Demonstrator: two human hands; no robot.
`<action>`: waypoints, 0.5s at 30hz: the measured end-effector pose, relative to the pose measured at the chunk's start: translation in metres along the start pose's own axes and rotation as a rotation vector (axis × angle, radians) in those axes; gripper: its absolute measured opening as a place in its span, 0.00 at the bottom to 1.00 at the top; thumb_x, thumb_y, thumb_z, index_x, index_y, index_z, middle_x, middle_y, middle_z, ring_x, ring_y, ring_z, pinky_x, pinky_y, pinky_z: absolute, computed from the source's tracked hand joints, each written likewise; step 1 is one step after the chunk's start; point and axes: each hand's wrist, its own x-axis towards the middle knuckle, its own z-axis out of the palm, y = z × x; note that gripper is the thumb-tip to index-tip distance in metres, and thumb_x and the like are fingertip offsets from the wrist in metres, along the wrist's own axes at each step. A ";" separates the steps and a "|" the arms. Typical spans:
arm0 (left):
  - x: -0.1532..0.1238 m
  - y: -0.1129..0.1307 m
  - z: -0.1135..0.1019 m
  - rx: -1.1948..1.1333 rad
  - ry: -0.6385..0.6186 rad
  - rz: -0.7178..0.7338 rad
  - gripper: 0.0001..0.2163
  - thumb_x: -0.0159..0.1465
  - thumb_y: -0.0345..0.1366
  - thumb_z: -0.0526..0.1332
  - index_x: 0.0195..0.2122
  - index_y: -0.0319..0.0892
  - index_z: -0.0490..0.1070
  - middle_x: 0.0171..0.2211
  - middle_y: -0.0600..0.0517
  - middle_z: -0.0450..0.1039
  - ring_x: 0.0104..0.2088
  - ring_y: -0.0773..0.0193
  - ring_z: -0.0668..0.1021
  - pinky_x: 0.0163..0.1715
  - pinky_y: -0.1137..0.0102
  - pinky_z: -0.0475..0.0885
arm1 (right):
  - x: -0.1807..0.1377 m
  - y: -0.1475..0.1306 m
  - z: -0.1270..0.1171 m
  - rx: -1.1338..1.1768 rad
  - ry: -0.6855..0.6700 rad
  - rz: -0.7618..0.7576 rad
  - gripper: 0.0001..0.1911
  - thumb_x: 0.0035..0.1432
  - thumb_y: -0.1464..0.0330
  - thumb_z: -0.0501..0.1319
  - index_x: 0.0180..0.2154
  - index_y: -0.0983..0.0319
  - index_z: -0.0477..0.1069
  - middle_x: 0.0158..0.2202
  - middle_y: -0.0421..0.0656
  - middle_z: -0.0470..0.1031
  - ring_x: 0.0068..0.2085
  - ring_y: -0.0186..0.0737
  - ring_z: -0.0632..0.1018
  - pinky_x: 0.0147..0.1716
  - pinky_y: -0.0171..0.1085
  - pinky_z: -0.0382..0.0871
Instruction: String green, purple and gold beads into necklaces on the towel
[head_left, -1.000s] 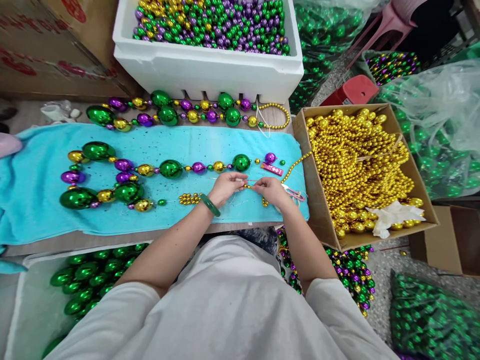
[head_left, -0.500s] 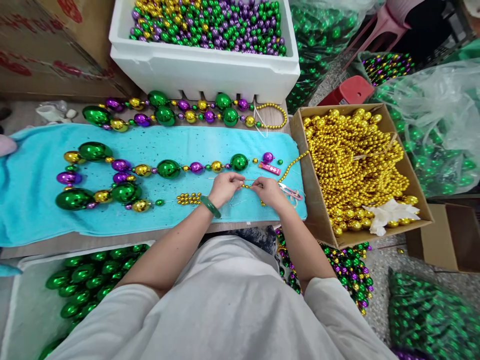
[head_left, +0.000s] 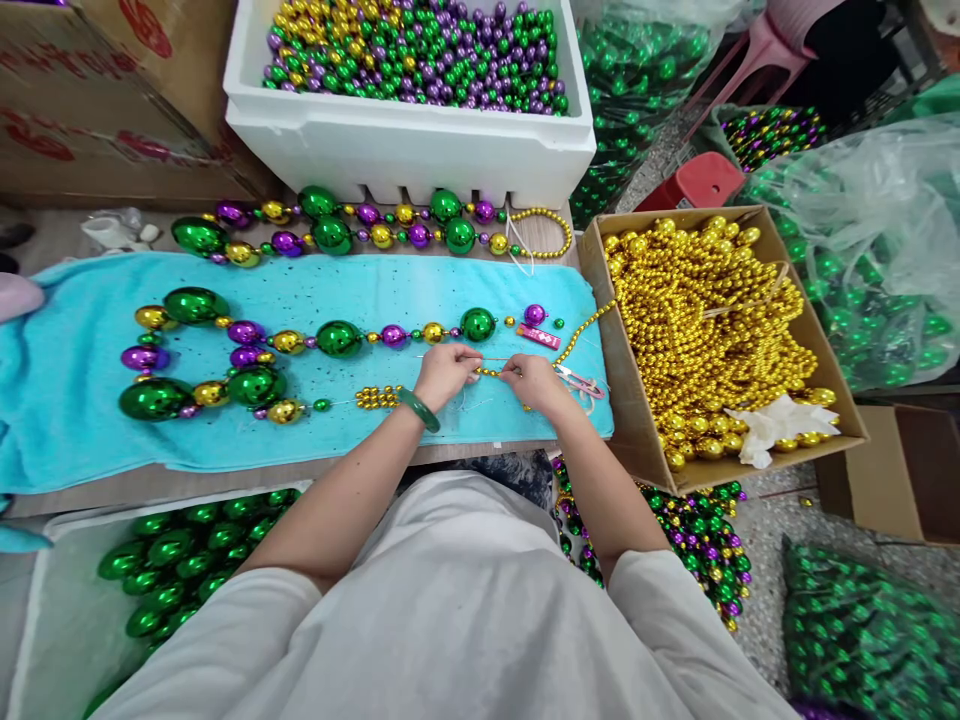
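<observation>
Over a turquoise towel (head_left: pixel 390 290), my left hand (head_left: pixel 448 374), with a green bangle at its wrist, is closed in a pinch on a long thin needle (head_left: pixel 496 359). My right hand (head_left: pixel 531 380) pinches a strand of small gold beads (head_left: pixel 489 372) that spans the gap between the hands. To the left lies a bead necklace (head_left: pixel 339 338) of large green, purple and gold beads. A short bundle of gold beads (head_left: pixel 379 398) rests beside my left wrist. Pink-handled snips (head_left: pixel 579 382) lie just right of my right hand. The fingertips partly hide what they grip.
A cardboard box (head_left: pixel 667 462) of gold bead strands stands at the right. Behind the towel are another bead necklace (head_left: pixel 331 235) and a white foam box (head_left: pixel 412 140) of mixed beads. A red-and-white packet (head_left: pixel 538 336) and loose beads lie near my right hand.
My hands have drawn slightly apart, the left one shifting a little left, so more of the needle and gold strand shows between them. The camera view has shifted slightly.
</observation>
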 end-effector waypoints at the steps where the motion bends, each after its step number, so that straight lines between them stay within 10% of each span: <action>1: 0.001 0.000 0.000 -0.008 -0.002 -0.009 0.04 0.51 0.25 0.68 0.26 0.38 0.77 0.20 0.53 0.74 0.19 0.67 0.76 0.21 0.74 0.71 | 0.000 0.000 0.000 -0.009 0.001 -0.001 0.07 0.58 0.69 0.61 0.35 0.63 0.78 0.31 0.46 0.78 0.34 0.40 0.75 0.34 0.35 0.62; 15: -0.003 0.012 -0.011 -0.185 -0.142 -0.162 0.04 0.52 0.22 0.68 0.29 0.33 0.76 0.24 0.49 0.76 0.23 0.68 0.78 0.28 0.72 0.75 | -0.007 -0.009 0.002 -0.192 0.046 -0.010 0.10 0.59 0.68 0.60 0.41 0.60 0.78 0.40 0.47 0.78 0.42 0.45 0.76 0.39 0.38 0.66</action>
